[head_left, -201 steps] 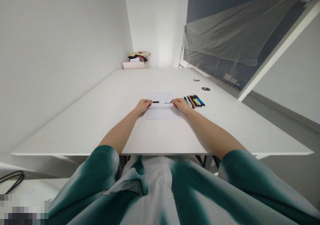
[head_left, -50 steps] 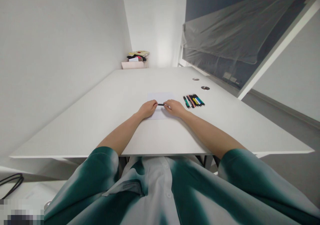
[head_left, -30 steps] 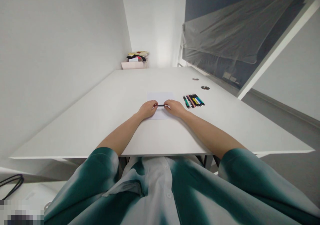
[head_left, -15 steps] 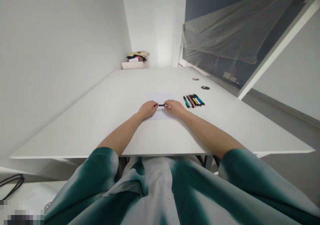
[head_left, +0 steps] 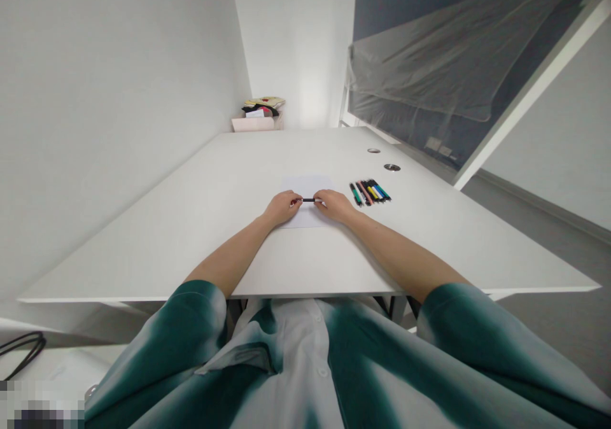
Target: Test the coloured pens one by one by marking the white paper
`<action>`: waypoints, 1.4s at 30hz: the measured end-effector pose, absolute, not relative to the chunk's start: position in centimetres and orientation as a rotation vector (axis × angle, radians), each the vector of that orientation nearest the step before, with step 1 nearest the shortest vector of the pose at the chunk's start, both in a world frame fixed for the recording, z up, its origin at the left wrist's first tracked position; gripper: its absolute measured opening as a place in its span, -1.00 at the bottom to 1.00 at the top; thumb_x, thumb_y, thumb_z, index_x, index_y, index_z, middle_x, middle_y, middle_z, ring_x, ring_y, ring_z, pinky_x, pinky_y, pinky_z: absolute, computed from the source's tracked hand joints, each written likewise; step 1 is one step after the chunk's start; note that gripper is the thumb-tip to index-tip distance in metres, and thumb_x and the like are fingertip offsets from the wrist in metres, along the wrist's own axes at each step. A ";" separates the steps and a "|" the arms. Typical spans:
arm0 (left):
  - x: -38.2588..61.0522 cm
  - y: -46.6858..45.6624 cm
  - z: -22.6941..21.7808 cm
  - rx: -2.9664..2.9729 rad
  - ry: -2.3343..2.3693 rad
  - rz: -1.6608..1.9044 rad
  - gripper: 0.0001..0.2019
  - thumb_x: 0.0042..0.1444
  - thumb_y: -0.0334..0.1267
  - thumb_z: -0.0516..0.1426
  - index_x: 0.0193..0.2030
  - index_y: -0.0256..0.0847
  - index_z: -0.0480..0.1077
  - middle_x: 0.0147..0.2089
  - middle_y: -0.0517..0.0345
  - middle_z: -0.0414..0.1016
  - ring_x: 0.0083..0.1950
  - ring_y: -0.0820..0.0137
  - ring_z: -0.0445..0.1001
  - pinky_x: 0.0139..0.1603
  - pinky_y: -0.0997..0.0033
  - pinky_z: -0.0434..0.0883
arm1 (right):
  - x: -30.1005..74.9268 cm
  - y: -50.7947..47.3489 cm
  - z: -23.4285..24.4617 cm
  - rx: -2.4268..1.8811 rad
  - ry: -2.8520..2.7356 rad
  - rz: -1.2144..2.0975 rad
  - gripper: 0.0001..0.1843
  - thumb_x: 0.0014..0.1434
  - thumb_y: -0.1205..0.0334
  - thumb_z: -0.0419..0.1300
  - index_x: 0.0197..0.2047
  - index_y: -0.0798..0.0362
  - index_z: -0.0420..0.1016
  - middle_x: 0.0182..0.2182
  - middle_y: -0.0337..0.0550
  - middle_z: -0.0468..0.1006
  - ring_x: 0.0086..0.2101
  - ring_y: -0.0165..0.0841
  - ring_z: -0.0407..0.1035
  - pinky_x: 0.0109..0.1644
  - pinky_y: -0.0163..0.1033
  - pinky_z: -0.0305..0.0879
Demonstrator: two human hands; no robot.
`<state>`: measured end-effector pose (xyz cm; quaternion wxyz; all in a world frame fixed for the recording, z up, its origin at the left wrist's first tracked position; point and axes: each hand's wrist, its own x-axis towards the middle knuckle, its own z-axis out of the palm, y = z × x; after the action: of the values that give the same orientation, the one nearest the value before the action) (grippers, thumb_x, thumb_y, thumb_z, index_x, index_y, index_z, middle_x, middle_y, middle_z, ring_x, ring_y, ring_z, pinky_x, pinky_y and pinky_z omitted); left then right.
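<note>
Pen crosswise over the paper, I pinch it from one side with my left hand and the other with my right hand, probably for balance; farther right, other pens lie in a row, likely so each shows.

A plain office or study room is showing itself in its fittings. A long white desk is filling most of the floor between bare white walls and a dark panel — clear film is hanging across its face. Round metal discs, resembling cable ports, are sitting in the desktop. Paper and a row of pens are lying on top — desk supplies, while a pale pink box is standing at the far end, brimming with cloth-like items.
</note>
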<state>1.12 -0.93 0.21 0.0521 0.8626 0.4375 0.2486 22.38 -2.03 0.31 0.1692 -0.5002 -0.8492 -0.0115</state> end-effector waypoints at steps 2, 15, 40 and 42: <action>1.1 -0.9 0.2 2.612 1.335 0.768 -0.73 0.23 -0.25 0.06 -0.12 -0.26 0.57 -0.22 0.00 0.55 -0.21 0.32 0.49 -0.06 0.32 0.40 | 22.4 -2.0 0.3 -1.424 -2.409 -0.036 -0.74 0.31 0.25 0.07 0.00 0.06 0.50 -0.08 -0.05 0.59 -0.06 -0.24 0.42 -0.05 -0.25 0.24; -0.1 0.4 -0.2 2.510 1.394 0.887 -0.78 0.14 -0.30 0.09 -0.19 -0.26 0.56 -0.26 0.03 0.55 -0.24 0.33 0.48 -0.07 0.31 0.42 | 23.0 -1.6 0.4 -1.491 -2.366 -0.046 -0.73 0.26 0.27 0.08 -0.02 0.08 0.50 -0.11 -0.01 0.59 -0.09 -0.22 0.42 -0.07 -0.23 0.24; -2.1 1.2 -0.1 2.096 1.469 1.067 -0.79 0.06 -0.29 0.12 -0.27 -0.29 0.56 -0.33 0.06 0.58 -0.29 0.35 0.47 -0.15 0.35 0.42 | 24.4 -1.6 1.4 -1.726 -2.082 -0.075 -0.67 0.18 0.33 0.06 -0.04 0.06 0.56 -0.06 0.00 0.59 -0.06 -0.17 0.44 -0.04 -0.20 0.32; -2.1 1.4 -0.3 2.077 1.478 1.068 -0.79 0.05 -0.29 0.12 -0.27 -0.30 0.56 -0.34 0.06 0.58 -0.29 0.35 0.47 -0.16 0.35 0.42 | 24.5 -1.5 1.4 -1.758 -2.054 -0.082 -0.66 0.19 0.34 0.06 -0.03 0.06 0.56 -0.05 0.01 0.58 -0.06 -0.15 0.44 -0.04 -0.19 0.33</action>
<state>-2.13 1.43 -0.31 0.1879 0.7381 0.5252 0.3795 24.49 -1.51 1.36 0.2169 -0.6344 -0.7413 -0.0296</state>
